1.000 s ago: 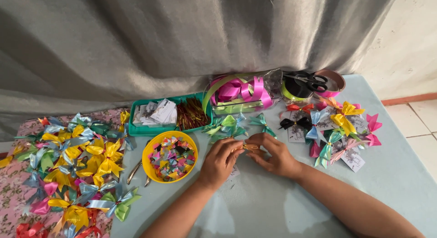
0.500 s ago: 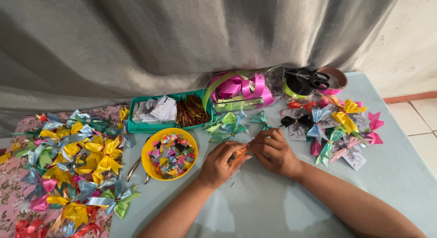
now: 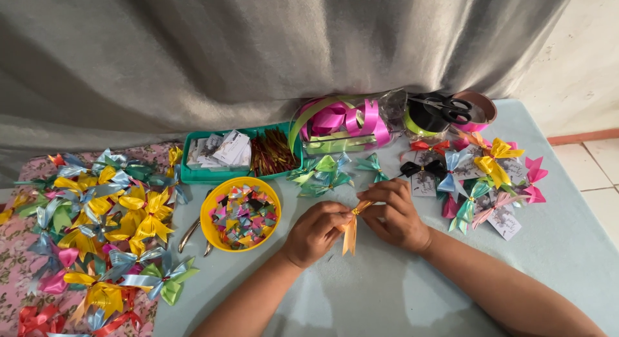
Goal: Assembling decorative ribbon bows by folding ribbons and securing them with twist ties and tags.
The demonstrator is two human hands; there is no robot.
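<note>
Both hands meet over the middle of the pale blue surface, pinching a small orange ribbon bow between them. The left hand is curled closed on the bow's lower part, whose tails hang down; the right hand grips its upper end with fingertips drawn together. The ribbon is glossy and narrow, gathered at one point.

Just beside the left hand sits a yellow bowl filled with small multicoloured pieces. Behind it, toward the far edge, stands a green tray of cards and thin sticks, then a clear bag of pink and green ribbon, with black scissors nearby. Green bows lie just beyond the hands. Heaps of finished bows cover the left edge, and more bows on cards lie to the right.
</note>
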